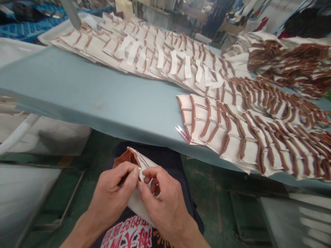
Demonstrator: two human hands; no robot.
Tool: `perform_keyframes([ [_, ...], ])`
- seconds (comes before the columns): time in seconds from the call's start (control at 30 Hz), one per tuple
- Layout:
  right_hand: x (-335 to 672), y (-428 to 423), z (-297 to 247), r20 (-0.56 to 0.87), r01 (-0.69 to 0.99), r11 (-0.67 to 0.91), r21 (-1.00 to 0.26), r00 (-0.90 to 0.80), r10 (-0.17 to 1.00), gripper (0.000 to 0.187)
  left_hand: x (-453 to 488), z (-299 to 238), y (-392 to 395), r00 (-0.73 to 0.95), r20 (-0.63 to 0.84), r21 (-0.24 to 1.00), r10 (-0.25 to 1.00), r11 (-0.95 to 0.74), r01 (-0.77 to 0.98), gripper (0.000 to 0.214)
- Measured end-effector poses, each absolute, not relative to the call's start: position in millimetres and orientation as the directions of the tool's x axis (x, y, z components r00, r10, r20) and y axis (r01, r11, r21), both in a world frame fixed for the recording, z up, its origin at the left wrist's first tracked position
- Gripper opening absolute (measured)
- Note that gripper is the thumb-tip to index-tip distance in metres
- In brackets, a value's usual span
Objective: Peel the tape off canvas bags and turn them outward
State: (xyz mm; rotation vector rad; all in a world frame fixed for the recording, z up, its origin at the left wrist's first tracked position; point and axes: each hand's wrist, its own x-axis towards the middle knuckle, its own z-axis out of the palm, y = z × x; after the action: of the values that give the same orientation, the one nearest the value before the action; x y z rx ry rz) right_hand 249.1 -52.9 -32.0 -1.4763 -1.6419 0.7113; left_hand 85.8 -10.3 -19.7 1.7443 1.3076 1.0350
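Over my lap I hold a cream fabric piece with a brown lining [134, 162]. My left hand [112, 194] pinches its upper edge with thumb and forefinger closed. My right hand [165, 203] grips the same piece from the right, fingers curled round the cloth. Both hands meet at the piece's edge, below the front edge of the table. The lower part of the cloth is hidden under my right hand.
A light blue table [85, 93] carries long overlapping rows of cream pieces with brown trim [248, 137], some with white strips [160, 58]. Small pink-handled snips [181, 132] lie near the front edge. White bins [38, 137] stand at left; green floor below.
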Motion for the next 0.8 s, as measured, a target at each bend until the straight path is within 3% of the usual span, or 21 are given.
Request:
perform_keyframes([
  [0.1, 264, -49, -22, 0.221, 0.469, 0.235, -0.851, -0.085, 0.972, 0.009, 72, -21, -12, 0.228, 0.26, 0.873, 0.938, -0.33, 0.36, 0.028],
  [0.27, 279, -17, -3, 0.495, 0.241, 0.563, -0.79, -0.292, 0.819, 0.043, 60, -7, -9, 0.396, 0.251, 0.9, 0.883, -0.364, 0.241, 0.028],
  [0.4, 279, 5, 4, 0.513, 0.157, 0.634, -0.757, -0.459, 0.725, 0.037, 55, 11, -9, 0.465, 0.262, 0.885, 0.846, -0.402, 0.233, 0.027],
  [0.5, 277, 9, 10, 0.411, 0.199, 0.576, -0.793, -0.523, 0.747, 0.028, 48, 13, -9, 0.492, 0.237, 0.868, 0.838, -0.41, 0.28, 0.023],
  [0.57, 277, 9, 16, 0.269, 0.328, 0.506, -0.798, -0.558, 0.785, 0.03, 44, 10, -7, 0.521, 0.212, 0.855, 0.827, -0.415, 0.31, 0.023],
  [0.67, 277, 12, 32, 0.047, 0.526, 0.46, -0.716, -0.621, 0.783, 0.031, 40, 6, -3, 0.55, 0.182, 0.826, 0.815, -0.43, 0.364, 0.028],
  [0.8, 278, 21, 51, -0.057, 0.622, 0.488, -0.612, -0.651, 0.757, 0.034, 40, 10, 3, 0.56, 0.168, 0.822, 0.811, -0.429, 0.375, 0.023],
])
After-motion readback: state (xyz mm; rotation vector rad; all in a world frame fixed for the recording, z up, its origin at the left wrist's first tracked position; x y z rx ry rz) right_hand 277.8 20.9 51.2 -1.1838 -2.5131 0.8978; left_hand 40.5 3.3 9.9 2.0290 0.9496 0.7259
